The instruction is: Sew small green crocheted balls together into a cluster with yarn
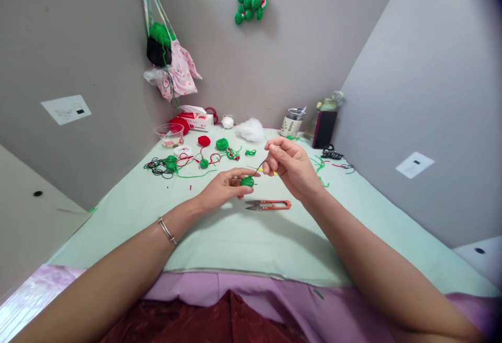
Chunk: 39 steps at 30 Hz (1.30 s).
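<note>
My left hand holds a small green crocheted piece between thumb and fingers, above the pale green cloth. To its right and slightly higher, my right hand is closed in a pinch on a thin dark thread that runs down to the green piece. Whether a needle is also between those fingertips is too small to tell. Orange-handled thread snips lie on the cloth just below both hands. A yellow item shows partly behind my right fingers.
Behind my left hand lie a red yarn ball, a green yarn ball and tangled dark yarn. White stuffing, a tissue box, a pen tin and a dark phone stand farther back.
</note>
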Each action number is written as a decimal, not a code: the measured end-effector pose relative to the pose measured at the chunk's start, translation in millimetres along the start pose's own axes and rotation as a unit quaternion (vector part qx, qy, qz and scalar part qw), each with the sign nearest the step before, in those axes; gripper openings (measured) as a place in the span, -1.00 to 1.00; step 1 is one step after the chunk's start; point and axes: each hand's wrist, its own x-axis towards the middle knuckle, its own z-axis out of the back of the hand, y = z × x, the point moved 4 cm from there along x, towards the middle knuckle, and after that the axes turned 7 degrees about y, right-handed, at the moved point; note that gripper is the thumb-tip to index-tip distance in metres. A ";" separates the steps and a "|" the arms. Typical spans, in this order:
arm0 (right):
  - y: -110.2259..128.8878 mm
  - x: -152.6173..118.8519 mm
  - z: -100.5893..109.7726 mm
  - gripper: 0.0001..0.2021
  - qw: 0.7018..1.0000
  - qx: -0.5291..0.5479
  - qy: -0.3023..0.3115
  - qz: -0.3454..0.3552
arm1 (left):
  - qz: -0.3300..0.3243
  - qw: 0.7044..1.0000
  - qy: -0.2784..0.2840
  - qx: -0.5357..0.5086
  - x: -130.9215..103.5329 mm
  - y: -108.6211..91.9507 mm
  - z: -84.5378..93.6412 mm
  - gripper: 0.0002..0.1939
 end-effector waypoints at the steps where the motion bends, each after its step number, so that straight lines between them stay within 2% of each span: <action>1: 0.3 -1.5 -3.4 -0.74 1.000 -0.005 0.013 -0.003 | 0.003 1.000 -0.005 -0.001 -0.1 -0.4 1.2 -0.59; 3: 0.6 -4.2 -8.8 -0.79 0.999 -0.018 0.032 -0.008 | 0.008 1.000 -0.010 -0.015 0.3 0.2 4.1 -0.62; 6: 1.2 -7.1 -14.8 -0.86 0.998 -0.033 0.052 -0.013 | 0.010 0.998 -0.001 -0.055 1.7 3.0 7.7 -0.49; 9: 1.9 -9.6 -20.5 -0.84 0.996 -0.053 0.075 -0.004 | 0.003 0.998 -0.003 -0.070 3.4 4.5 10.1 -0.49; 13: 2.5 -14.1 -26.7 -0.79 0.990 -0.110 0.079 0.028 | -0.043 0.996 -0.054 -0.050 4.7 1.7 14.7 -0.54; 17: 4.0 -19.5 -32.7 -0.83 0.982 -0.163 0.080 0.059 | -0.078 0.989 -0.109 -0.056 3.6 -2.2 19.5 -0.57; 27: 8.2 -24.8 -37.9 -0.90 0.970 -0.200 0.077 0.112 | -0.056 0.986 -0.154 -0.039 -1.6 -2.8 23.0 -0.51; 30: 9.0 -28.1 -41.3 -0.91 0.953 -0.249 0.094 0.144 | -0.078 0.982 -0.165 -0.038 -1.3 -4.5 25.4 -0.56; 33: 10.2 -31.8 -46.2 -0.90 0.922 -0.318 0.110 0.190 | -0.099 0.980 -0.169 -0.040 -0.8 -6.8 27.4 -0.60; 39: 10.0 -36.4 -54.9 -0.85 0.869 -0.378 0.150 0.283 | -0.090 0.976 -0.186 -0.067 -1.4 -6.0 29.7 -0.61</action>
